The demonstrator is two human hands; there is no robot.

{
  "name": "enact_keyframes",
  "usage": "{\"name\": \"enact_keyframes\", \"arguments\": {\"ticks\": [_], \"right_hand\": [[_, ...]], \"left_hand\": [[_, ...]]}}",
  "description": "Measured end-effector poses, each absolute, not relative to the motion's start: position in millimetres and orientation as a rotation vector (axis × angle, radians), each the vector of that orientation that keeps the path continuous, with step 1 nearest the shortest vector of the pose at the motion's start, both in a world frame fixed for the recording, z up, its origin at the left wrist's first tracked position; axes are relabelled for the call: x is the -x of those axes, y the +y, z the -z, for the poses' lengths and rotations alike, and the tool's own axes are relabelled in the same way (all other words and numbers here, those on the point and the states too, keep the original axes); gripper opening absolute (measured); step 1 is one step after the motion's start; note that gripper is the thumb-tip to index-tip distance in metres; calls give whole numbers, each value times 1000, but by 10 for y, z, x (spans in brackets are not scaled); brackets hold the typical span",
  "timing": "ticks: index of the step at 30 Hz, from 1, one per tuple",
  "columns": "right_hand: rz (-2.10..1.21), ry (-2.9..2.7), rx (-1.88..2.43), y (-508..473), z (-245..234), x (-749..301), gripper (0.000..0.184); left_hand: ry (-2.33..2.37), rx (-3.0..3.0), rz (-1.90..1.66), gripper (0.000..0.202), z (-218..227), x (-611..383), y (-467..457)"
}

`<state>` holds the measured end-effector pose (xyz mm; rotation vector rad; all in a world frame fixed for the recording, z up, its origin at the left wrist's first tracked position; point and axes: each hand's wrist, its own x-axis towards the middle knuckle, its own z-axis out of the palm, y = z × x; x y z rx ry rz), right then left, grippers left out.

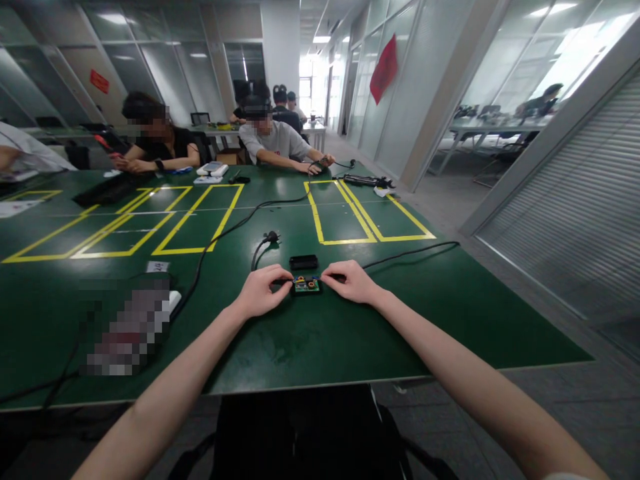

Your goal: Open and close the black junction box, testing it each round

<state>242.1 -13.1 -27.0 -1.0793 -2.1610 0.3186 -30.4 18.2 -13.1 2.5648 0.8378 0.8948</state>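
1. The circuit board (307,285), seated in a shallow black shell with orange and blue parts showing, lies flat on the green desk (310,347), near its front edge and straight ahead of the person.
2. Its long axis runs left to right, so each short end faces one hand.
3. The left hand (260,290) is curled narrow, fingertips pinching the left end.
4. The right hand (353,281) is likewise narrow, fingertips closed on the right end.
5. Neither hand is nearer: the board sits midway between them.
6. A black cover (303,261) lies just beyond the board, apart from it, on the same left-right axis.
7. A cable (410,252) trails away to the right.
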Motion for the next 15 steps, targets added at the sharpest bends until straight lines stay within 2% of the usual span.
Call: {"name": "enact_keyframes", "arguments": {"ticks": [15], "right_hand": [[-389,-2180,1086,-50,266,-2460,7]], "left_hand": [[844,-2486,-731,14,159,274,232]]}}
